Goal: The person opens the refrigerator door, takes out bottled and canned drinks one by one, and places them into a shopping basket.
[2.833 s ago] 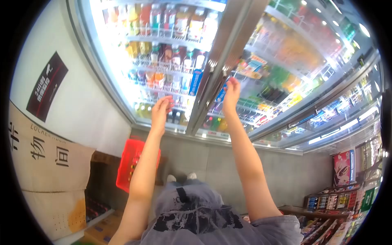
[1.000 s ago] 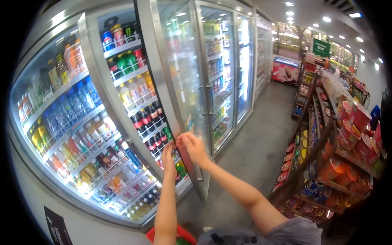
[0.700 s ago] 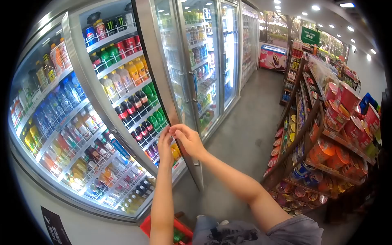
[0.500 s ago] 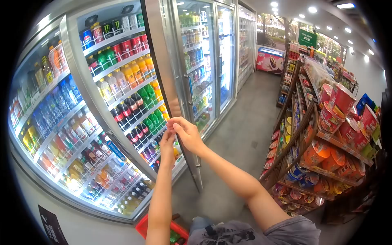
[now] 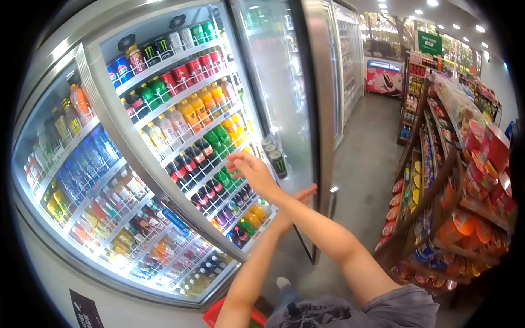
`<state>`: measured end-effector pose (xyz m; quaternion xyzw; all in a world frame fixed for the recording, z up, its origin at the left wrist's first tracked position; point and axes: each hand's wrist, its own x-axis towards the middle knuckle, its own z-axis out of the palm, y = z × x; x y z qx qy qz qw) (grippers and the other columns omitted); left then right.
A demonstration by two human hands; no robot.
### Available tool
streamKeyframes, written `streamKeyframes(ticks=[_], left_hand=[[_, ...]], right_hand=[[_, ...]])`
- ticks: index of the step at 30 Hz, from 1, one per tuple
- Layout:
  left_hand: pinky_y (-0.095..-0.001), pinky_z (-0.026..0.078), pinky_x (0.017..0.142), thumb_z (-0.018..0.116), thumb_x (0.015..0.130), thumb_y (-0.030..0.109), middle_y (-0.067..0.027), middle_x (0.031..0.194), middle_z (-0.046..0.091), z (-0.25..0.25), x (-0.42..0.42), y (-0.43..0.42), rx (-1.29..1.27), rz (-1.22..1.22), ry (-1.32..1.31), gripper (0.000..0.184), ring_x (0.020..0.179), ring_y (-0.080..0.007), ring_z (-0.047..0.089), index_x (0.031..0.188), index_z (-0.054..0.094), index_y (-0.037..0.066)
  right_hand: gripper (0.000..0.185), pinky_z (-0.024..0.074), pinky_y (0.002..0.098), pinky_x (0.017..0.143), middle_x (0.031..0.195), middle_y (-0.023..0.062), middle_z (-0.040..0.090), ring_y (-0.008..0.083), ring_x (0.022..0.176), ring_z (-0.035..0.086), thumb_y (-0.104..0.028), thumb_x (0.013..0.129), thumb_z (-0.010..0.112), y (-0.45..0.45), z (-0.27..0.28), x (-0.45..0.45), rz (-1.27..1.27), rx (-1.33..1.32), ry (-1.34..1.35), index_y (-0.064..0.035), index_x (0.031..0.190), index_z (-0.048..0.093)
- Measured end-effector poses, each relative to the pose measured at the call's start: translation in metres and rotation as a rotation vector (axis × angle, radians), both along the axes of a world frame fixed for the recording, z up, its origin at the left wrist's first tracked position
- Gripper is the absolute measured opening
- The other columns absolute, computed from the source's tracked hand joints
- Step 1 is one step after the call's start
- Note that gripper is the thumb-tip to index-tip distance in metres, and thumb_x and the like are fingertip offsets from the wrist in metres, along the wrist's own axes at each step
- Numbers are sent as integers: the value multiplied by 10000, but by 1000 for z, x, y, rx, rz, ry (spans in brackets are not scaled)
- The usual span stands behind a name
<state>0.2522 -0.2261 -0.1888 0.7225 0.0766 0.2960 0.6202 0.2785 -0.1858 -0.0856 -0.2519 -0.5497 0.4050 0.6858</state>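
Note:
My right hand (image 5: 250,170) is raised in front of the shelves of an open drinks fridge, its fingers loosely bent and apart with nothing in them. Crossed beneath my right forearm, my left hand (image 5: 305,195) has its fingers stretched out against the inner edge of the glass door (image 5: 284,82), which stands wide open. Part of the left hand is hidden by the right forearm. The open shelves hold cans (image 5: 178,76), orange bottles (image 5: 187,113), dark bottles with red labels (image 5: 186,162) and green bottles (image 5: 219,136).
To the left is a closed fridge door (image 5: 90,180) with bottles behind it. A red basket (image 5: 216,312) sits on the floor below my left arm. Shelves of cup noodles (image 5: 456,229) line the right side of the grey aisle (image 5: 361,136). A red and blue chest freezer (image 5: 384,77) stands far back.
The door has swung wider open, showing more of the shelves. My hands, close together at its edge before, have separated: the left moved right with the door, the right is before the shelves.

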Motion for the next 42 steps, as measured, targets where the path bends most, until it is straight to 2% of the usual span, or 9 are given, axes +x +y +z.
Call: streamKeyframes(ticks=[1,4,5,8,12,27,34,36,42], left_hand=[[-365,381,1058,562,960,255,-93,1398,525,8,4,10,-102,-146,76,536,1285,-202,477,1436,443,39],[-354,439,999,581,948,254,-115,1320,580,19,-12,60,-140,-37,194,495,1195,-210,553,1381,507,25],[-337,470,958,590,939,253,-131,1214,632,-1,-18,102,38,172,213,432,1104,-212,605,1293,577,6],[-249,481,802,525,960,155,-66,1072,673,31,-62,174,-148,524,206,283,922,-124,608,1169,649,11],[-292,475,860,495,976,168,-66,1152,655,86,-110,262,-47,581,-54,314,1001,-159,632,1240,600,34],[-278,472,854,470,997,182,-90,1162,659,190,-172,423,79,762,-206,318,985,-165,640,1251,580,25],[-283,494,856,459,988,118,-125,1174,648,256,-148,501,271,770,-248,311,986,-175,638,1262,558,10],[-292,497,861,467,976,81,-133,1176,646,271,-132,525,259,760,-268,314,989,-184,637,1267,557,2],[-299,499,908,487,939,27,-153,1213,657,316,-103,619,583,944,-200,349,1059,-220,647,1277,569,3]], right_hand=[[276,527,293,818,1056,107,673,170,954,650,-172,996,471,16,4,2,6,-43,-14,-8,1182,592],[290,530,292,799,1056,103,677,166,936,649,-197,989,470,68,10,8,15,-84,-30,-20,1178,598],[291,531,295,797,1059,105,678,167,934,649,-202,982,481,85,13,12,31,-108,-29,-25,1182,598],[314,530,308,793,1059,108,681,176,926,647,-226,972,499,133,30,23,44,-199,-11,-33,1204,586],[341,520,316,804,1057,110,670,182,920,638,-264,976,484,211,35,28,-6,-183,-19,-25,1198,581],[346,557,332,819,1032,131,664,216,909,663,-166,931,586,409,95,20,-65,-147,-5,7,1227,549],[314,542,356,907,1146,170,627,252,1036,645,-173,981,540,466,132,38,-144,-115,-128,20,1228,542],[307,552,317,833,1030,123,678,200,930,657,-149,919,592,482,144,42,-179,-74,-105,10,1182,584],[329,511,327,960,1178,154,624,254,1089,632,-143,924,596,524,189,46,-341,-1,-304,-4,1222,584]])
